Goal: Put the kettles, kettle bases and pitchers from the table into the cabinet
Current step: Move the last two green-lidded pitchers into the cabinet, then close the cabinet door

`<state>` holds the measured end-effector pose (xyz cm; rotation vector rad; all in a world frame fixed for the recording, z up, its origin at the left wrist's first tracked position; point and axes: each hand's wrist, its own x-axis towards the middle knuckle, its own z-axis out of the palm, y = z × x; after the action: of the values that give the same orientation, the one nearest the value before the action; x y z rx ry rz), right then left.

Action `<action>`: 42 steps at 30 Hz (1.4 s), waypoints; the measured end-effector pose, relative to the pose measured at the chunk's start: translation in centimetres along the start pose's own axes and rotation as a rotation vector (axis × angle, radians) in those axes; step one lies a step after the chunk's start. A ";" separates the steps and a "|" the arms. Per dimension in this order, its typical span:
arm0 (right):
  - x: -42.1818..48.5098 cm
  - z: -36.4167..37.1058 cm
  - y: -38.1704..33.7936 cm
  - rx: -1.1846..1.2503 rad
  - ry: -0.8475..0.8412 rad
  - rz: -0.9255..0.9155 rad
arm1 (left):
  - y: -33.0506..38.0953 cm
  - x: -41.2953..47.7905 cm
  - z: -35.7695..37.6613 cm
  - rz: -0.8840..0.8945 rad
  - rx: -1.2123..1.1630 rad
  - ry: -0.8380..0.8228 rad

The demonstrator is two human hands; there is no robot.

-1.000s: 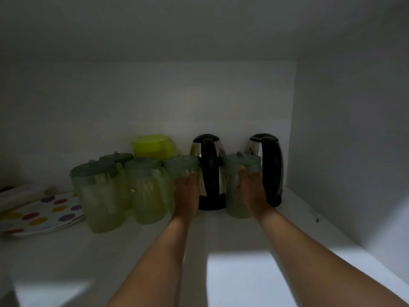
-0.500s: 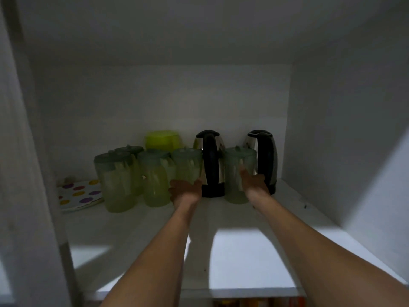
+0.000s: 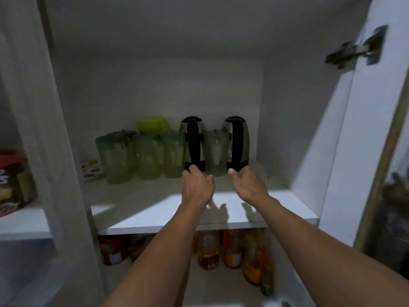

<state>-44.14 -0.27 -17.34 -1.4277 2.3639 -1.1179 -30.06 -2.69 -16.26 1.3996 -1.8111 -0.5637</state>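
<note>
Both the left hand (image 3: 197,187) and right hand (image 3: 247,185) hang loosely spread and empty above the white cabinet shelf (image 3: 155,209), just before a translucent green plastic pitcher (image 3: 215,156) standing between two steel kettles with black handles (image 3: 193,145). Pitchers look light but slick; kettles likely heavier, best gripped by those handles.

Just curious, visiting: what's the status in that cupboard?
Left hand and right hand open, empty. Pitchers and two kettles stand on the shelf. Nothing in the way.
</note>
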 end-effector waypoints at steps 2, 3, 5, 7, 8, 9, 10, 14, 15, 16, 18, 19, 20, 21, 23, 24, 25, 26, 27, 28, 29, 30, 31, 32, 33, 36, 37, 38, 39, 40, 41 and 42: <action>-2.1 -2.1 0.7 -0.036 0.020 0.029 | 1.0 -1.3 -0.1 0.030 -0.022 -0.039; -3.2 -3.2 1.0 -0.060 0.044 0.047 | 1.7 -2.0 -0.1 0.047 -0.036 -0.058; -5.5 -5.6 1.5 -0.128 0.124 0.069 | 3.4 -3.6 -0.1 0.093 -0.056 -0.100; -8.2 -7.9 1.8 -0.185 0.212 0.102 | 5.1 -5.8 0.1 0.155 -0.087 -0.151; -9.7 -9.0 1.8 -0.207 0.257 0.120 | 5.8 -7.0 0.3 0.199 -0.107 -0.184; -11.3 -10.1 2.0 -0.230 0.304 0.135 | 6.4 -8.4 0.5 0.253 -0.129 -0.221; -12.9 -11.0 2.1 -0.253 0.349 0.156 | 6.9 -9.9 0.6 0.312 -0.148 -0.261; -21.5 -14.7 2.3 -0.332 0.526 0.278 | 8.7 -17.4 0.7 0.519 -0.200 -0.409; -23.9 -15.6 2.3 -0.342 0.579 0.307 | 9.1 -19.4 0.7 0.540 -0.215 -0.438; -26.4 -16.4 2.3 -0.358 0.629 0.337 | 9.5 -21.3 0.9 0.559 -0.229 -0.472; -31.4 -18.2 2.5 -0.431 0.682 0.401 | 9.9 -25.8 1.2 0.574 -0.270 -0.564; -33.8 -19.2 2.8 -0.464 0.706 0.428 | 10.1 -28.1 1.1 0.588 -0.295 -0.602; -36.0 -20.3 3.0 -0.477 0.742 0.458 | 10.4 -30.2 1.0 0.615 -0.318 -0.631; -38.2 -21.5 3.2 -0.486 0.783 0.490 | 10.9 -32.3 0.7 0.650 -0.333 -0.659; -42.2 -24.0 3.5 -0.525 0.848 0.563 | 12.1 -36.7 0.0 0.726 -0.359 -0.713; -44.0 -25.2 3.6 -0.536 0.877 0.602 | 12.8 -38.8 -0.5 0.767 -0.375 -0.735; -45.7 -26.5 3.8 -0.534 0.915 0.631 | 13.5 -40.8 -0.9 0.805 -0.396 -0.752; -47.1 -27.6 4.0 -0.522 0.954 0.653 | 14.2 -42.7 -1.3 0.834 -0.416 -0.765; -48.3 -28.6 4.2 -0.508 0.988 0.668 | 14.9 -44.4 -1.7 0.847 -0.430 -0.777; -49.3 -29.6 4.4 -0.488 1.012 0.679 | 15.6 -46.0 -1.8 0.852 -0.439 -0.784; -50.1 -30.6 4.6 -0.463 1.029 0.681 | 16.4 -47.4 -1.9 0.852 -0.444 -0.787; -50.6 -31.4 4.9 -0.430 1.041 0.679 | 17.0 -48.5 -1.8 0.849 -0.446 -0.786; -51.0 -32.3 5.2 -0.398 1.048 0.669 | 17.7 -49.7 -1.7 0.845 -0.448 -0.780; -51.2 -33.3 5.5 -0.369 1.049 0.655 | 18.5 -50.8 -1.5 0.841 -0.450 -0.769; -51.4 -34.1 5.8 -0.338 1.044 0.644 | 19.1 -51.7 -1.2 0.839 -0.448 -0.753; -51.3 -36.3 6.7 -0.249 1.012 0.610 | 21.0 -53.8 -0.7 0.810 -0.413 -0.707; -51.2 -37.0 7.0 -0.221 0.994 0.597 | 21.5 -54.2 -0.6 0.789 -0.402 -0.699; -51.2 -37.7 7.3 -0.189 0.971 0.585 | 21.9 -54.6 -0.5 0.766 -0.395 -0.692; -51.0 -38.4 7.7 -0.147 0.942 0.570 | 22.3 -55.0 -0.5 0.749 -0.392 -0.682; -50.7 -39.1 8.1 -0.096 0.911 0.553 | 22.6 -55.4 -0.6 0.737 -0.385 -0.671; -50.3 -39.6 8.5 -0.043 0.884 0.537 | 22.7 -55.7 -0.7 0.729 -0.373 -0.663; -50.0 -39.9 8.8 0.003 0.868 0.519 | 22.9 -55.9 -0.9 0.723 -0.357 -0.659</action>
<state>-43.17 63.36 -6.44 -0.2304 2.9697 -1.7830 -37.41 57.23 -15.69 0.2576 -2.3838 -0.9480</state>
